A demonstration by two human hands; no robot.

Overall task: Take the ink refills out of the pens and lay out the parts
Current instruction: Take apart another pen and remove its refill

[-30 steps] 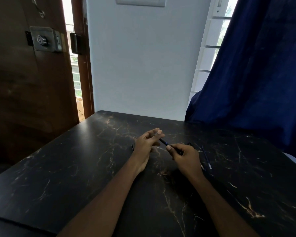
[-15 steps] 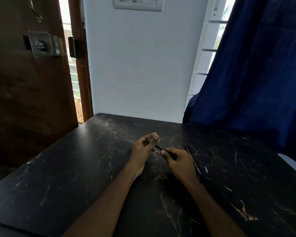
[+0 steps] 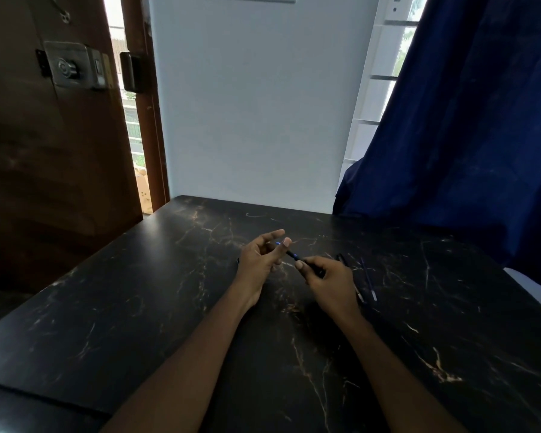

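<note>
Leftmost, I see a brown wooden door [image 3: 44, 167] with a boxy metal lock [image 3: 72, 65], then a smooth pale wall [image 3: 247, 104]. Below them lies the desk [image 3: 138, 307], glossy black with thin gold veins like marble. My left grip [image 3: 260, 260] is raised over the middle of the desk, palm turned inward, and pinches the pen's far end between thumb and a fingertip. The pen [image 3: 294, 255] is a slim dark stick with a bright blue bit showing at that end. It is held off the desk, its long axis slanting from far left down to near right. My right grip [image 3: 328, 276] is curled round the near end, thumb on top. Just right of it two thin straight parts lie on the desk side by side, apart, both pointing roughly away from me: a dark barrel [image 3: 344, 260], partly hidden by the right grip, and a narrow blue refill [image 3: 368, 279]. Farthest right hangs a deep blue curtain [image 3: 466, 135] in soft folds.
</note>
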